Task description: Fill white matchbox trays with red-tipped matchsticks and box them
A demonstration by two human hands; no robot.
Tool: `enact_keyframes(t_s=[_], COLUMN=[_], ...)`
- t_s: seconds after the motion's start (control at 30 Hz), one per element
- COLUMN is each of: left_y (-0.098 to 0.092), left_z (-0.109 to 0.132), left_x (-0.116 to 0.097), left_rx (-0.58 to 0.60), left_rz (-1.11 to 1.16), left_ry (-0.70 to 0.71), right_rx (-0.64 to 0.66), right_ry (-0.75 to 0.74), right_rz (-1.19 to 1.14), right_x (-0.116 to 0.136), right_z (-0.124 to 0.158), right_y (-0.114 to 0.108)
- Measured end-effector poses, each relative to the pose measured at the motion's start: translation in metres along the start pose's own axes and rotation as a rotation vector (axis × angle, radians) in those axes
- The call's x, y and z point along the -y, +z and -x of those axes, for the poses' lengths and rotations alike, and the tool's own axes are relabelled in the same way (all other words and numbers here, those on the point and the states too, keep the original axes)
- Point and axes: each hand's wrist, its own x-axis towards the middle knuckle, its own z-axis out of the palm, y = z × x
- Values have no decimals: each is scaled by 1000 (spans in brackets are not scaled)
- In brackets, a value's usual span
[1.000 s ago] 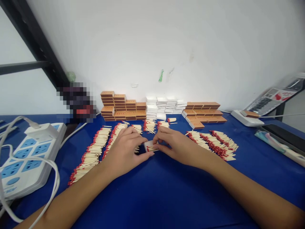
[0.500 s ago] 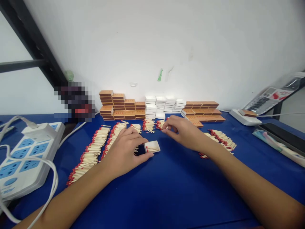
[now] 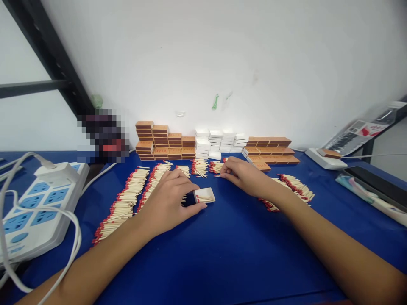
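My left hand (image 3: 173, 195) grips the near end of a small white matchbox tray (image 3: 210, 191) between thumb and fingers. Several red-tipped matches (image 3: 204, 198) lie in that tray. To its right, my right hand (image 3: 240, 173) has its fingertips pinched together beside a small heap of matches (image 3: 216, 168). A single match (image 3: 217, 176) pokes out to the left of those fingertips. Long rows of matches (image 3: 135, 185) spread on the blue table to the left, partly under my left forearm. Another match pile (image 3: 299, 188) lies beyond my right wrist, which partly hides it.
Along the wall stand stacked brown matchboxes (image 3: 174, 153), white trays (image 3: 216, 142) and more brown boxes (image 3: 270, 150). A power strip with cables (image 3: 47, 203) sits at left. On the right are a white adapter (image 3: 326, 159), a phone-like black object (image 3: 378, 186) and a plastic package (image 3: 359, 129).
The view has shifted slightly. My right fingertips have drawn a little toward me from the small heap, and a match now shows at them. My left hand keeps its hold on the tray.
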Motion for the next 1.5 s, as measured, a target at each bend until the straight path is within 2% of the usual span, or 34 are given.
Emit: enact_keyframes(t_s=[0.27,0.57,0.8,1.23,1.5], left_y=[0,1,1,1,1], left_z=[-1,-1,-1,-1,-1], left_x=[0,1,1,0,1], left_rx=[3,4,-1,3,10], left_rz=[2,-4,-7,-3,-13], left_ry=[-1,9,9,-1,5], right_rx=[67,96,182,143,114], right_ry=[67,71,141,106,33], right_rz=[32,12,-9,-24,-84], right_x=[3,2,-5,12,17], right_z=[2,3,7,4,4], right_y=[-14,-16,-18,-16,-3])
